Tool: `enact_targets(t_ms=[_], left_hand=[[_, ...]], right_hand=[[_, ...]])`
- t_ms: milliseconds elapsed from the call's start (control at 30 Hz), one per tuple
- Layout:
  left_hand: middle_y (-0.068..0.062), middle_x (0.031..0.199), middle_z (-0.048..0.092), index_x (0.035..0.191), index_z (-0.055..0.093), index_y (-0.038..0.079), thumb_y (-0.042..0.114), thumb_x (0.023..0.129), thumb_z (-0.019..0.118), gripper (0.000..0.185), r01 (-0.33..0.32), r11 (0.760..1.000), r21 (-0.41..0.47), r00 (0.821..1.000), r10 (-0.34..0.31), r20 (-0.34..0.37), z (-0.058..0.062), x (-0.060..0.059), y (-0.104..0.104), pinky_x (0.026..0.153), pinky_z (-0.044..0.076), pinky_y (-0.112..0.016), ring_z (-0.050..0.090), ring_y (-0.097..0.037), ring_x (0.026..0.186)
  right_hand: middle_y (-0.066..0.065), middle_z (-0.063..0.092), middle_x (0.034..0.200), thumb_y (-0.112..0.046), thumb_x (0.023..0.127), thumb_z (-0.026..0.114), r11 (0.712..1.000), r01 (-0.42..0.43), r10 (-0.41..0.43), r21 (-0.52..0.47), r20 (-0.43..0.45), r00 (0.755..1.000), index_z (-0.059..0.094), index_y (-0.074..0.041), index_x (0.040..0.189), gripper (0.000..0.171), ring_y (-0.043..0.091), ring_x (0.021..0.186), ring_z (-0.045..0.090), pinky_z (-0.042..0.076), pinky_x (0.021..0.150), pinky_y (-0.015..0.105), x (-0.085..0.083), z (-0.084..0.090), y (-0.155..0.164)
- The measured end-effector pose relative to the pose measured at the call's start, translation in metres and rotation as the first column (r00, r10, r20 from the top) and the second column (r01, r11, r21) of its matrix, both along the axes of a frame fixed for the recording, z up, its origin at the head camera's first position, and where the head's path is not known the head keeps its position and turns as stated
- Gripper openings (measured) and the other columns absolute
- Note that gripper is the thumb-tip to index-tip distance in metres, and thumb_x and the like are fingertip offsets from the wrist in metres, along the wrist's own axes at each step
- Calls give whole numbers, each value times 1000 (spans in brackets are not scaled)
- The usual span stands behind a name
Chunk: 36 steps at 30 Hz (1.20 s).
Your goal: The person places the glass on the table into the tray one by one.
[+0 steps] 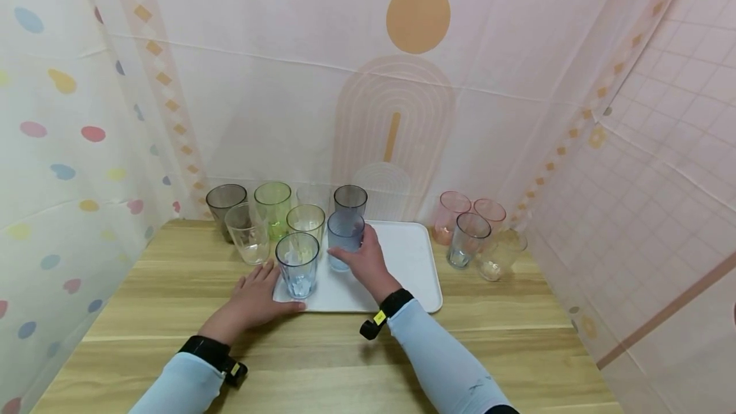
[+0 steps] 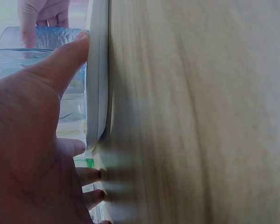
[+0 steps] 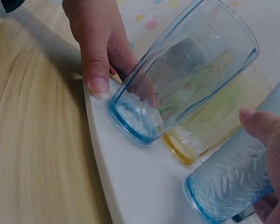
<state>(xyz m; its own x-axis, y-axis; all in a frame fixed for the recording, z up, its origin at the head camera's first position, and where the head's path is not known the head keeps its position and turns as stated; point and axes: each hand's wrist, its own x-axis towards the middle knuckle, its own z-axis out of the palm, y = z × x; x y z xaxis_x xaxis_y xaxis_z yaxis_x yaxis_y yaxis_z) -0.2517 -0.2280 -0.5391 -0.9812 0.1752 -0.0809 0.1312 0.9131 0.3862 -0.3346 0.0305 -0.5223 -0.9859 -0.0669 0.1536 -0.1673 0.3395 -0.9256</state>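
A white tray (image 1: 414, 260) lies at the middle of the wooden table (image 1: 322, 350). My right hand (image 1: 355, 249) grips a textured pale blue cup (image 1: 345, 235) standing on the tray's left part; the thumb (image 3: 263, 128) lies on the cup's side (image 3: 228, 186). My left hand (image 1: 275, 289) rests flat on the table at the tray's front left corner, its thumb (image 2: 60, 65) pressed against the tray's rim (image 2: 97, 84). A clear blue cup (image 1: 297, 264) stands on that corner, right beside the thumb (image 3: 95, 60). A yellow cup (image 3: 210, 126) stands behind it.
A grey (image 1: 225, 204), a green (image 1: 273, 206) and a clear cup (image 1: 248, 233) stand left of the tray, with a dark cup (image 1: 350, 200) at its back. Two pink cups (image 1: 451, 216), a grey one (image 1: 468, 238) and a clear one (image 1: 499, 254) stand at the right. Curtain walls enclose the table.
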Motion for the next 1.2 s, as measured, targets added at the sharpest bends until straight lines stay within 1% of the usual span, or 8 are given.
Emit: enact_targets(t_ms=[233,400,633,800,900,1000,1133,1200], left_hand=[[-42,171,26,166,35,-11,82,84,79,130,-3,1000,3,1000,3,-18,0,0,1,122,18,-86,23,-66,157],[-42,171,26,166,36,-11,82,84,78,130,-6,1000,1,1000,6,-17,1,1,1,122,17,-85,23,-66,157],[-42,172,26,165,35,-11,81,85,78,130,-8,1000,-1,1000,8,-11,2,1,2,123,17,-85,22,-65,158],[-42,172,26,166,35,-11,82,85,78,131,-8,1000,-1,1000,8,-10,2,1,2,123,17,-85,22,-65,158],[-41,172,26,166,35,-11,82,85,77,130,-8,1000,-3,1000,8,-6,1,0,4,123,17,-84,22,-64,158],[-40,173,25,166,35,-10,83,85,77,130,-6,1000,-7,1000,6,-4,1,0,5,124,16,-84,22,-64,159],[-40,173,25,166,35,-10,83,85,77,131,-1,1000,-5,1000,1,-10,1,-1,5,124,16,-84,22,-63,159],[-40,173,25,166,35,-10,83,85,77,131,1,1000,-4,1000,-1,-11,1,-1,6,124,16,-84,22,-63,159]], right_hand=[[17,53,153,-36,90,96,998,-6,7,60,-21,1000,42,-2,163,96,32,143,55,49,119,49,-2,-6,-2],[17,53,152,-35,91,95,998,-11,12,57,-29,999,42,-1,162,95,32,142,55,50,118,49,-2,-6,-2],[17,50,156,-36,92,94,998,-15,15,57,-3,1000,39,-2,165,97,33,145,53,48,120,49,-2,-4,-2],[15,50,155,-34,90,96,1000,-20,19,21,13,1000,39,-4,163,97,31,144,52,47,121,48,2,-4,2],[14,51,153,-33,89,97,1000,-16,16,8,15,1000,40,-5,161,96,31,143,52,47,120,49,9,-3,14],[19,51,152,-29,90,97,1000,-16,16,8,-4,1000,40,-3,161,95,35,143,51,46,120,53,18,-3,36],[26,52,151,-21,91,95,1000,5,-6,-14,-48,999,42,1,159,89,43,143,51,45,120,59,36,-1,77],[27,54,148,-18,91,95,999,38,-40,-22,-82,996,46,2,154,82,47,140,53,45,119,62,47,0,101]])
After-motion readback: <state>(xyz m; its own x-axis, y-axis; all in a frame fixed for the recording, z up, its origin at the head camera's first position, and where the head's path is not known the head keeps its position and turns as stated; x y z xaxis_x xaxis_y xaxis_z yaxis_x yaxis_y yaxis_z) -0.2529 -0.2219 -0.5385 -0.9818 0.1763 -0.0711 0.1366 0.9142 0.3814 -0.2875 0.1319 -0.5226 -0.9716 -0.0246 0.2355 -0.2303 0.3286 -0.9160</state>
